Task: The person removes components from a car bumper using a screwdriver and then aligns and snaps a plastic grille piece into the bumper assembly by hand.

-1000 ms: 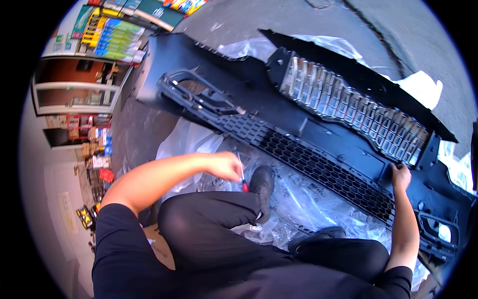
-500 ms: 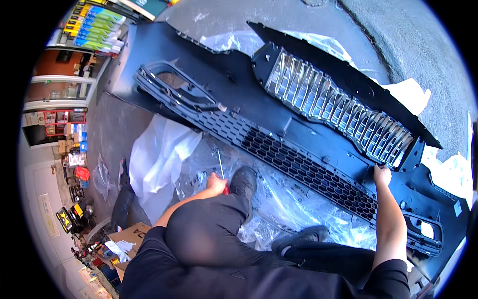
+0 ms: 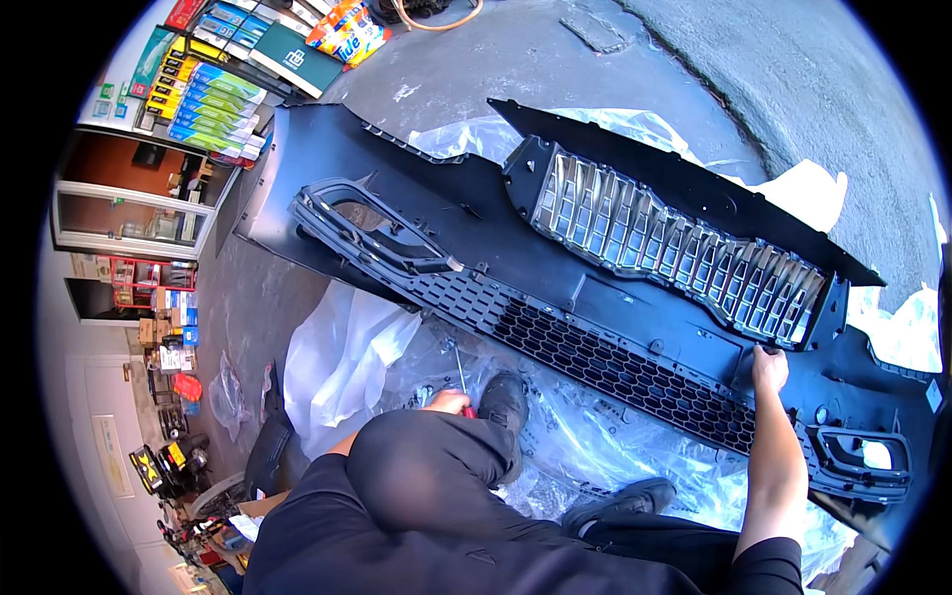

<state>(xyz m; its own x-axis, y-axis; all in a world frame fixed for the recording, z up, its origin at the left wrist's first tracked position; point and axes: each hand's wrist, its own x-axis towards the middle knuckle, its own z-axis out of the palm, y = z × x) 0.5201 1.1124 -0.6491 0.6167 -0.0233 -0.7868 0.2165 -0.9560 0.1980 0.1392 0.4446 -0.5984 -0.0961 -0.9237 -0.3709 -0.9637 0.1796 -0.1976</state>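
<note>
Left hand [image 3: 448,402] sits low by the knee, fingers wrapped round a screwdriver [image 3: 460,369], its shaft pointing up toward twelve o'clock at the bumper [image 3: 615,297]. That big black bumper lies on plastic sheeting [image 3: 342,357] on the floor, long axis running ten o'clock to four o'clock. Right hand [image 3: 768,369] grips its lower edge at three o'clock, fingers closed on the rim beside the mesh grille [image 3: 615,367]. Left hand is nearer the mesh's left end.

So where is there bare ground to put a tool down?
Bare concrete lies beyond the bumper, and a strip between bumper and shop shelves. By the left hand and right hand, plastic sheeting and shoes crowd the ground.
</note>
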